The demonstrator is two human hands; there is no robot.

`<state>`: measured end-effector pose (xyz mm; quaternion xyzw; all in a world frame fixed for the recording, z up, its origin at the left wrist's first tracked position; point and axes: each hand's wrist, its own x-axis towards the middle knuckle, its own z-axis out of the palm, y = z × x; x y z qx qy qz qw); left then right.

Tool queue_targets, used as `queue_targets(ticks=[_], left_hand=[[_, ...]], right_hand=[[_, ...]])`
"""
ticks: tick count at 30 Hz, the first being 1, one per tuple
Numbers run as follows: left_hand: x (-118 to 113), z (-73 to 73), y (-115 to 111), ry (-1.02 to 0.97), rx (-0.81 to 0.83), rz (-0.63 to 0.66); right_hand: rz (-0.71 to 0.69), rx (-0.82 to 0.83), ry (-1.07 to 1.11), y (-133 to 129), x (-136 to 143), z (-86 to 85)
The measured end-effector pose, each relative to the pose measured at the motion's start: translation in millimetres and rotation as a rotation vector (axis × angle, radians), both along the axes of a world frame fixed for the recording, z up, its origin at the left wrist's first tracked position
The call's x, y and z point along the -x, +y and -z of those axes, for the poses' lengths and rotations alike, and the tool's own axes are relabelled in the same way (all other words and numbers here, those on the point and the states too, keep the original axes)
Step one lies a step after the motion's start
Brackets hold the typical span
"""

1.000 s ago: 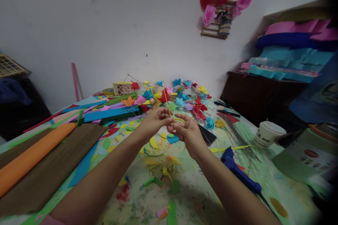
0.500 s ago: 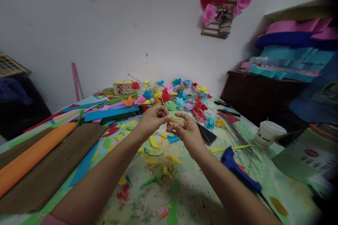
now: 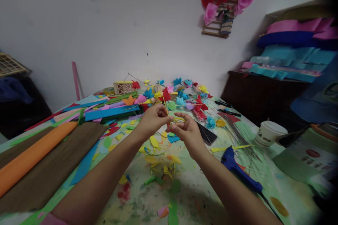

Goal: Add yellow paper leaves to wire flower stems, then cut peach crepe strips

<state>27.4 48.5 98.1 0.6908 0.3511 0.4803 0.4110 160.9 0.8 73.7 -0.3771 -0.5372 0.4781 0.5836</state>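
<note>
Near the middle of the head view, my left hand (image 3: 154, 120) pinches a thin yellow-wrapped wire (image 3: 163, 99) that rises up and to the left across the wall. My right hand (image 3: 186, 130) is close beside it, thumb and fingers closed on a yellow strip (image 3: 177, 120) that loops between the two hands. The fingertips of both hands almost touch. Behind them lie many paper flowers (image 3: 180, 101) in red, blue, pink and yellow. A dark phone (image 3: 207, 134) rests just right of my right hand.
Folded crepe paper (image 3: 52, 161) covers the left side. A blue glue gun (image 3: 239, 172), thin wires (image 3: 240, 135), a white cup (image 3: 269, 133) and a large green jar (image 3: 303, 154) stand or lie on the right. Yellow paper scraps (image 3: 155, 161) are scattered below my hands.
The yellow wire now stands slightly more upright above my left hand. My fingertips have shifted a little, and both hands remain in nearly the same place.
</note>
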Motion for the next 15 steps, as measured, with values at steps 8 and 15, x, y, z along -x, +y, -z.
queue_targets(ticks=[8, 15], left_hand=[[-0.5, -1.5, -4.3, -0.046, 0.043, 0.101], [-3.3, 3.1, -4.7, 0.015, 0.056, 0.175]], right_hand=[[0.058, -0.068, 0.018, -0.1, -2.5, -1.8], [0.097, -0.076, 0.023, -1.2, -3.4, -5.0]])
